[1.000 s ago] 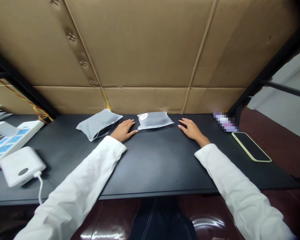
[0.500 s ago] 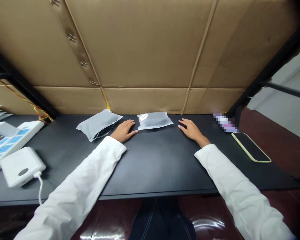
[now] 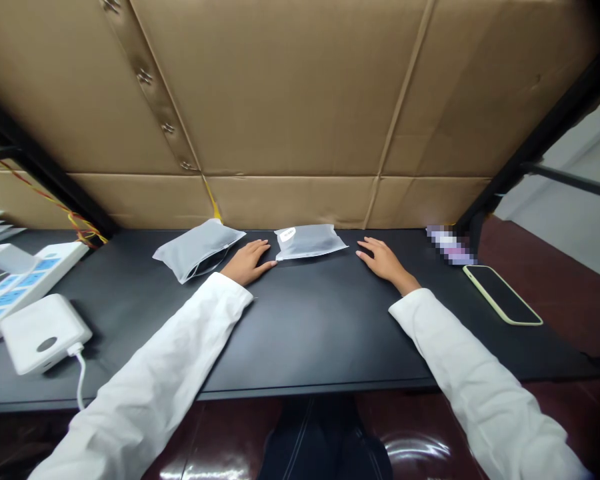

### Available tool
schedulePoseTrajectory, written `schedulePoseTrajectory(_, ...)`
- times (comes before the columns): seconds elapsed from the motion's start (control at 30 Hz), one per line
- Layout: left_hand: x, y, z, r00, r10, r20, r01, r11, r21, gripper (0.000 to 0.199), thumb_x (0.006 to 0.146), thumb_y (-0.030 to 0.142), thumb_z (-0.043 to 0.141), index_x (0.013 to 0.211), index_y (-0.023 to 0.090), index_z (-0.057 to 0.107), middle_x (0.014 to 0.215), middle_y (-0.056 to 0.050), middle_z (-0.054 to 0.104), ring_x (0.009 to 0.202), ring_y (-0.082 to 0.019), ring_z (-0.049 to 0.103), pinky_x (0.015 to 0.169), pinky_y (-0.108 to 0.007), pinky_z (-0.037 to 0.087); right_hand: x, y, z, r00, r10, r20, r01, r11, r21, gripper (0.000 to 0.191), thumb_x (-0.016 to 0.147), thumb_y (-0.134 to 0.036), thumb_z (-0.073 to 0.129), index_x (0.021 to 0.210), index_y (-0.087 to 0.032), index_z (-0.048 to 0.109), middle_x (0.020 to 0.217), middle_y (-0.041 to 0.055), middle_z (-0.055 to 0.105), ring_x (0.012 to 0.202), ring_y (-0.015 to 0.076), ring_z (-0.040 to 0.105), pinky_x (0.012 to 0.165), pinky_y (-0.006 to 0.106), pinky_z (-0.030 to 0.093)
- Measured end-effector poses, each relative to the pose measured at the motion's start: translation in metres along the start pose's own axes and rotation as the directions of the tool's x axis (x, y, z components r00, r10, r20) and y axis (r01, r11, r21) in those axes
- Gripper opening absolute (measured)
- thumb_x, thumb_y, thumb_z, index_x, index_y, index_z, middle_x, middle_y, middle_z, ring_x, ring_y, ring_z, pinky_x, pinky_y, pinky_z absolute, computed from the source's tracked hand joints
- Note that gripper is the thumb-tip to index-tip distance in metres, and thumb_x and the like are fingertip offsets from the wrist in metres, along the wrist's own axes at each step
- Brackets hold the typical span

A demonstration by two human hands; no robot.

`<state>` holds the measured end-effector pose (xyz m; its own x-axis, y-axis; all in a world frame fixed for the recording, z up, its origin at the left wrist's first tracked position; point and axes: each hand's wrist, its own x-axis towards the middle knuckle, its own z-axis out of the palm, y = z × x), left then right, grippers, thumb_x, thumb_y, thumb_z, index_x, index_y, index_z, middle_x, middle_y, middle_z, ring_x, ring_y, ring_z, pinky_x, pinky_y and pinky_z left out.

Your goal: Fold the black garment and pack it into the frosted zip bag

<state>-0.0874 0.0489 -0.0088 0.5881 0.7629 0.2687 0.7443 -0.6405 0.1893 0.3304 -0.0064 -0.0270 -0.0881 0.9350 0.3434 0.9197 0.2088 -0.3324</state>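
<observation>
Two grey, translucent pouches lie at the back of the black table (image 3: 310, 333). The left pouch (image 3: 195, 247) is angled, its lower right edge gaping. The middle pouch (image 3: 311, 241) has a white oval label at its upper left. My left hand (image 3: 249, 261) rests on the table between the two pouches, fingers apart and holding nothing, the thumb tip close to the middle pouch's lower left corner. To the right of that pouch, my right hand (image 3: 383, 261) lies on the tabletop with its fingers spread, also holding nothing.
At the left are a white power strip (image 3: 35, 280) and a white charger box (image 3: 46, 333) with a cable. A phone in a pale green case (image 3: 503, 295) lies at the right, near a pixelated item (image 3: 451, 245). Brown cardboard (image 3: 290, 100) stands behind the table.
</observation>
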Motion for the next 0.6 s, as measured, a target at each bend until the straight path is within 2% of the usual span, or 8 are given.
schedulePoseTrajectory(0.1, -0.001, 0.004, -0.002, 0.999, 0.007, -0.037, -0.007, 1.000, -0.005, 0.061, 0.093, 0.061, 0.045, 0.132, 0.014, 0.055, 0.145, -0.016, 0.050, 0.137, -0.032, 0.044, 0.115, -0.052, 0.037, 0.000, 0.001, 0.001, 1.000, 0.000, -0.009, 0.000, 1.000, 0.009, 0.047, 0.095, -0.041, 0.051, 0.132, -0.014, 0.062, 0.144, 0.0175, 0.053, 0.138, 0.0317, 0.045, 0.116, 0.051, 0.036)
schedulePoseTrajectory(0.17, -0.002, 0.010, -0.004, 0.994, 0.029, -0.107, -0.030, 1.000, -0.009, 0.055, 0.093, 0.056, 0.049, 0.130, 0.016, 0.055, 0.141, -0.014, 0.054, 0.131, -0.030, 0.051, 0.110, -0.048, 0.043, 0.000, 0.002, 0.001, 1.000, -0.005, -0.029, 0.006, 1.000, 0.024, 0.044, 0.094, -0.040, 0.053, 0.129, -0.016, 0.064, 0.141, 0.0165, 0.056, 0.136, 0.0311, 0.047, 0.114, 0.051, 0.037)
schedulePoseTrajectory(0.3, -0.002, 0.027, -0.009, 0.950, 0.167, -0.265, -0.156, 0.986, 0.063, 0.028, 0.094, 0.036, 0.051, 0.113, 0.019, 0.062, 0.117, -0.010, 0.066, 0.106, -0.022, 0.064, 0.089, -0.035, 0.054, -0.001, -0.008, -0.002, 0.986, -0.026, -0.163, 0.038, 0.997, 0.070, 0.038, 0.089, -0.034, 0.060, 0.123, -0.020, 0.066, 0.130, 0.0118, 0.065, 0.123, 0.0291, 0.058, 0.108, 0.050, 0.044)
schedulePoseTrajectory(0.43, 0.001, 0.035, -0.011, 0.891, 0.321, -0.321, -0.268, 0.943, 0.199, 0.018, 0.094, 0.024, 0.048, 0.096, 0.019, 0.065, 0.097, -0.009, 0.070, 0.086, -0.018, 0.066, 0.073, -0.030, 0.053, -0.006, -0.041, -0.003, 0.931, -0.082, -0.354, 0.123, 0.988, 0.095, 0.032, 0.088, -0.029, 0.060, 0.118, -0.020, 0.067, 0.119, 0.0098, 0.069, 0.112, 0.0280, 0.062, 0.102, 0.048, 0.048)
schedulePoseTrajectory(0.6, 0.003, 0.041, -0.011, 0.834, 0.452, -0.316, -0.350, 0.876, 0.331, 0.017, 0.095, 0.023, 0.049, 0.097, 0.018, 0.065, 0.097, -0.008, 0.070, 0.083, -0.018, 0.065, 0.069, -0.029, 0.051, -0.017, -0.091, 0.006, 0.919, -0.206, -0.336, 0.255, 0.961, 0.109, 0.023, 0.089, -0.024, 0.060, 0.111, -0.022, 0.068, 0.111, 0.0080, 0.071, 0.103, 0.0259, 0.065, 0.094, 0.044, 0.052)
